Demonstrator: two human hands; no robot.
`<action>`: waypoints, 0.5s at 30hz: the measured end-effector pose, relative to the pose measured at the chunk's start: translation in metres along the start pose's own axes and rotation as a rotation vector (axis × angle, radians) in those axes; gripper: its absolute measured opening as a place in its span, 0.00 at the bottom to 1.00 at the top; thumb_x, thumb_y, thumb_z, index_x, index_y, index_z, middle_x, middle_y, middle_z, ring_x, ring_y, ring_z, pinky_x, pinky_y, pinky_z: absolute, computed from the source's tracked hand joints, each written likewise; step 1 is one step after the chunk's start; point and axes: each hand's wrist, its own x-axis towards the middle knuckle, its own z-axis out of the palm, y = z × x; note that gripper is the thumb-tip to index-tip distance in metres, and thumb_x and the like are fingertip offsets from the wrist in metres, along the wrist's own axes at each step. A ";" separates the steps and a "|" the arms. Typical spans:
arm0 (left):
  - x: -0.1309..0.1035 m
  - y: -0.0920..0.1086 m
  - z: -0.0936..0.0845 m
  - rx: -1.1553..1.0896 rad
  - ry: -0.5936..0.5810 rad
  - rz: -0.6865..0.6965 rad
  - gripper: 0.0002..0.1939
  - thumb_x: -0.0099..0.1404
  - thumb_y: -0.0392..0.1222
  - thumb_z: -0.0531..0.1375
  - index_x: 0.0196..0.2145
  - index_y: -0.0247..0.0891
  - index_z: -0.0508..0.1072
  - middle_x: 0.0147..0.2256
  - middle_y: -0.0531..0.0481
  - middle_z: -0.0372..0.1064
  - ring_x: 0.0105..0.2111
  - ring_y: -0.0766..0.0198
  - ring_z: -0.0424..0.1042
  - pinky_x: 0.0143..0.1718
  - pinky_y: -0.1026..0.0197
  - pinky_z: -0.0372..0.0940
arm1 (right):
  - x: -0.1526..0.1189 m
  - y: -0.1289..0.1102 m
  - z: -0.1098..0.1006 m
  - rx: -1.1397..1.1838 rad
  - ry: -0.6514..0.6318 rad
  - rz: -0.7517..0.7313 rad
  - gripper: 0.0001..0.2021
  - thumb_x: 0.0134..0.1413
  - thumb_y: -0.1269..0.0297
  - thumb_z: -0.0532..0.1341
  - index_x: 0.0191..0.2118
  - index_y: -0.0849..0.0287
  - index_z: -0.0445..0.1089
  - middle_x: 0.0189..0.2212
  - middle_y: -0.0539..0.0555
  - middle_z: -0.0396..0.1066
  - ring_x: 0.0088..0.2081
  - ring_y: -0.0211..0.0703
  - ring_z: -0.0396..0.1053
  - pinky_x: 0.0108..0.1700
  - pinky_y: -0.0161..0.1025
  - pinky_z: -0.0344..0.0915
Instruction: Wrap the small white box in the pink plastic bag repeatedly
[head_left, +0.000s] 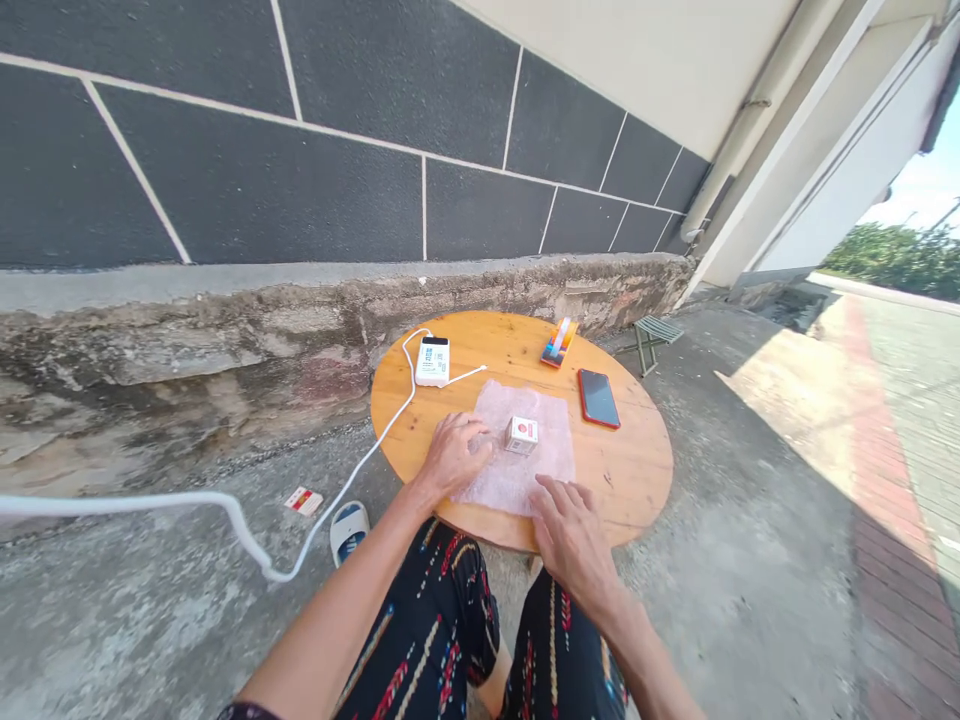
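Observation:
A sheet of translucent bubble wrap (555, 465) lies flat on the round wooden table (637, 470). On its middle sits a small white box (522, 435) with a red round mark. My left hand (457, 452) rests at the sheet's left edge, fingers stretched toward the box but apart from it. At the sheet's lower right edge is my right hand (568, 520), its fingers spread and touching the wrap. Neither hand holds anything.
A white power bank (433, 362) with a white cable (390, 425) stands at the table's back left. A phone (599, 398) lies on the right, behind it a tape dispenser-like item (559, 342). A folding stool (654, 335) and a slipper (349, 530) are on the ground.

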 end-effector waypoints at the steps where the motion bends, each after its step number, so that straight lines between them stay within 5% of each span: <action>1: -0.005 0.006 -0.007 -0.004 -0.044 0.041 0.12 0.56 0.39 0.60 0.40 0.40 0.75 0.45 0.47 0.70 0.48 0.56 0.66 0.52 0.51 0.61 | 0.001 0.001 0.003 -0.007 0.035 0.006 0.12 0.56 0.75 0.53 0.43 0.59 0.68 0.51 0.59 0.68 0.49 0.51 0.64 0.54 0.52 0.55; 4: -0.024 0.027 -0.021 0.023 -0.161 0.210 0.22 0.52 0.42 0.64 0.46 0.43 0.72 0.51 0.47 0.65 0.54 0.53 0.61 0.57 0.49 0.56 | 0.002 0.004 0.007 0.019 0.114 0.028 0.10 0.58 0.75 0.53 0.39 0.58 0.69 0.47 0.56 0.70 0.45 0.48 0.66 0.53 0.50 0.56; 7: -0.036 0.039 -0.021 0.091 -0.186 0.240 0.29 0.50 0.40 0.66 0.51 0.41 0.68 0.56 0.44 0.60 0.58 0.50 0.55 0.60 0.46 0.52 | 0.003 0.007 0.007 0.072 0.157 0.058 0.09 0.58 0.74 0.54 0.38 0.57 0.69 0.46 0.55 0.71 0.44 0.47 0.67 0.50 0.48 0.57; 15: -0.045 0.036 0.002 0.101 -0.040 0.252 0.10 0.58 0.28 0.56 0.34 0.39 0.73 0.49 0.47 0.68 0.55 0.56 0.59 0.58 0.46 0.55 | -0.004 0.005 0.004 0.183 0.178 0.044 0.08 0.59 0.74 0.53 0.39 0.58 0.68 0.42 0.55 0.72 0.42 0.46 0.68 0.48 0.47 0.58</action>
